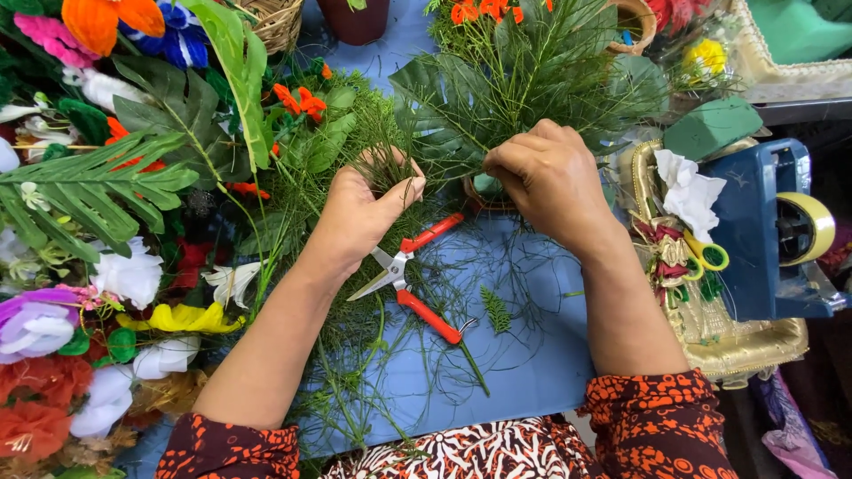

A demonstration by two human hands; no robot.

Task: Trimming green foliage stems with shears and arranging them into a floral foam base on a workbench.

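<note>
My left hand (359,213) is closed on a bunch of thin green needle-like sprigs (377,164) over the blue table (532,355). My right hand (550,177) pinches the stems at the base of a green leaf arrangement (524,89), which stands in a small basket (484,191) partly hidden by the hand. Red-handled scissors (413,279) lie open on the table just below my left hand. Loose green sprigs (355,355) are scattered around them.
Artificial flowers and big leaves (98,248) are heaped along the left. A blue tape dispenser (772,231), a green foam block (710,124), a gold tray (737,341) with ribbons and yellow-handled scissors (706,257) sit on the right. Baskets (271,22) and a pot stand at the back.
</note>
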